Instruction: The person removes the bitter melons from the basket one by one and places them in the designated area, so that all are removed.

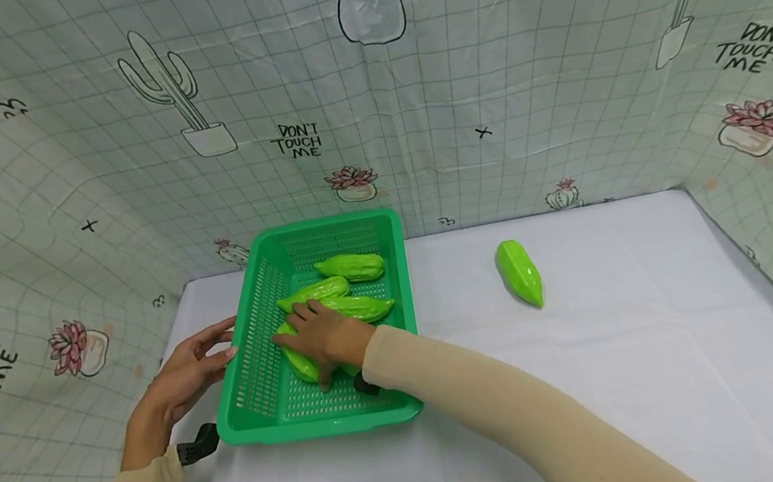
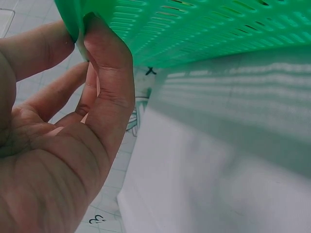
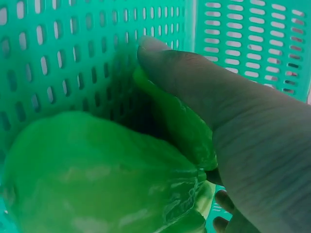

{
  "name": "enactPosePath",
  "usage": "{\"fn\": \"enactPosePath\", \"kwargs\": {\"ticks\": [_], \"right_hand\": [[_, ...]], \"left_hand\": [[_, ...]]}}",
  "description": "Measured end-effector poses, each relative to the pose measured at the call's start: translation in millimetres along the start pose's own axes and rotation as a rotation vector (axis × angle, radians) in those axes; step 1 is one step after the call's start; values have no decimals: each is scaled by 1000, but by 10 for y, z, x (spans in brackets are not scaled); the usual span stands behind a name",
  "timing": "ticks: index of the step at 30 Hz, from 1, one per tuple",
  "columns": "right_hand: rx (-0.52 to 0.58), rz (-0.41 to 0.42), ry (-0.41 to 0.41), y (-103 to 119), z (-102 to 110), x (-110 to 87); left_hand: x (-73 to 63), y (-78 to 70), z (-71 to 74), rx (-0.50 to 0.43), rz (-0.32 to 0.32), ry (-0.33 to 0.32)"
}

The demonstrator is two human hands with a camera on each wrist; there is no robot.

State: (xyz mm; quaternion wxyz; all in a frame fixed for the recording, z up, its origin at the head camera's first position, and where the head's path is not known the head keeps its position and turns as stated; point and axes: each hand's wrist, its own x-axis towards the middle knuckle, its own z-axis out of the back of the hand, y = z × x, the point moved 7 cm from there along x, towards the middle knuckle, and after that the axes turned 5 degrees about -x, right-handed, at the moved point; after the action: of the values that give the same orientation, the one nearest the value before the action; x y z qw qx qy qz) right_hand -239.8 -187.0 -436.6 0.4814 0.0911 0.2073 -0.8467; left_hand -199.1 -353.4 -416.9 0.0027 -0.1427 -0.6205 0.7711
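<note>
A green plastic basket (image 1: pixel 247 410) with slotted walls stands on the left of the table. My left hand (image 1: pixel 184 373) pinches its left rim between thumb and fingers, as the left wrist view shows up close. My right hand (image 1: pixel 325 334) reaches inside the basket and grips a light-green bitter melon (image 3: pixel 180 121), the thumb lying over it. Much of that melon and some fingers are hidden. Around the hand lie several others, among them a melon (image 1: pixel 353 267) near the back wall and a large one (image 3: pixel 97 179) close to the right wrist camera.
One more bitter melon (image 1: pixel 520 274) lies on the white tablecloth (image 1: pixel 627 340), right of the basket. A patterned cloth (image 1: pixel 440 87) hangs behind and along both sides of the table.
</note>
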Motion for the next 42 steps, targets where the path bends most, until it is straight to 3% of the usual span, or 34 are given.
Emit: {"fn": "enactPosePath", "kwargs": {"ticks": [32,42], "right_hand": [[-90,77,-1,202,37,-202],[-81,86,-65,169,124,-396]], "left_hand": [[10,-6,-18,14,5,15],[6,0,-16,16,7,18]]}}
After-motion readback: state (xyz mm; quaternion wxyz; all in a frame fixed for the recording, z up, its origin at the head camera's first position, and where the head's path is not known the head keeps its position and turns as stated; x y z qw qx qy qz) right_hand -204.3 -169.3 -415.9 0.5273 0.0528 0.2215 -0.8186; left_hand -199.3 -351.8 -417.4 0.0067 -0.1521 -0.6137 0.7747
